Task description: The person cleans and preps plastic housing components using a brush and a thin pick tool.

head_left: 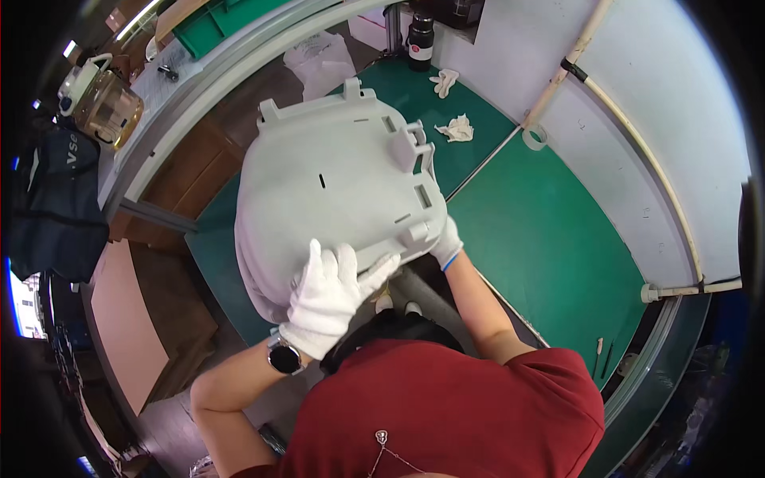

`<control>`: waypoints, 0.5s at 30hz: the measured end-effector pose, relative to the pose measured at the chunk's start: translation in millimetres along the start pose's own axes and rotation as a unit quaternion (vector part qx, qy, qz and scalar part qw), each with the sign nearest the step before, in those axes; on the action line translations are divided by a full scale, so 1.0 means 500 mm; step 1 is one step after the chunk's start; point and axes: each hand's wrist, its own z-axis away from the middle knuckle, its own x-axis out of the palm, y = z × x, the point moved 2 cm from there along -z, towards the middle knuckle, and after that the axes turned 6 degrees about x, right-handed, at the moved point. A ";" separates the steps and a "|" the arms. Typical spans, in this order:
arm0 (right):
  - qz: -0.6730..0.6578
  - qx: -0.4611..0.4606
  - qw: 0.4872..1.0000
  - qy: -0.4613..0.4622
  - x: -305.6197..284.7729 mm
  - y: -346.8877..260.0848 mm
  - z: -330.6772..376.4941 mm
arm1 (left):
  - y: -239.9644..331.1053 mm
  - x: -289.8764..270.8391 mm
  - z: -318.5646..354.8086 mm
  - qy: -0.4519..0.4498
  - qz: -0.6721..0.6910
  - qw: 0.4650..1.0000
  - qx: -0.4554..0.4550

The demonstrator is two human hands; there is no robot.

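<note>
A large light-grey moulded plastic shell (343, 171), rounded with slots and raised lugs along its edges, is tilted in front of me above the green table. My left hand (327, 299), in a white glove, lies against its near edge with the fingers stretched out and the thumb apart. At the near right corner, my right hand (449, 243), also gloved in white, grips the shell's rim. Part of that hand's fingers is hidden behind the shell. Layered curved edges show along the shell's left side; I cannot tell whether a second piece lies beneath.
A green tabletop (550, 231) extends right to a pale wall with a pipe (645, 143). Farther back are a black bottle (420, 41), crumpled white gloves (456, 127) and a tape roll (535, 138). Left stand a metal-framed shelf, a glass kettle (111, 107) and cardboard sheets (127, 319).
</note>
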 end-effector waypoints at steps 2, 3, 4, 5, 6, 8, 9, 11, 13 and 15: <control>0.011 -0.004 1.000 0.007 0.076 -0.012 0.045 | -0.040 -0.042 -0.016 0.023 0.048 0.999 -0.001; 0.028 -0.035 0.999 -0.019 0.059 -0.023 0.053 | -0.050 -0.058 -0.028 0.037 0.057 0.998 0.009; 0.049 -0.046 0.997 -0.026 0.067 -0.053 0.073 | -0.057 -0.068 -0.044 0.038 0.060 0.997 0.013; 0.062 -0.060 0.996 -0.035 0.102 -0.060 0.096 | -0.077 -0.082 -0.048 0.037 0.059 0.997 0.025; 0.056 -0.064 0.996 -0.033 0.151 -0.050 0.104 | -0.110 -0.101 -0.052 0.022 0.057 0.997 0.038; 0.132 -0.092 0.985 0.062 0.217 -0.052 0.126 | -0.141 -0.124 -0.073 0.029 0.069 0.996 0.043; 0.131 -0.095 0.985 0.064 0.225 -0.043 0.131 | -0.148 -0.135 -0.080 0.030 0.071 0.996 0.045; 0.171 -0.042 0.982 0.069 0.234 -0.024 0.138 | -0.163 -0.163 -0.091 0.040 0.073 0.995 0.059; 0.444 -0.162 0.881 -0.012 0.237 -0.018 0.172 | -0.177 -0.203 -0.103 0.039 0.080 0.994 0.071; 0.661 -0.274 0.698 -0.040 0.234 -0.032 0.193 | -0.191 -0.228 -0.111 0.075 0.084 0.990 0.086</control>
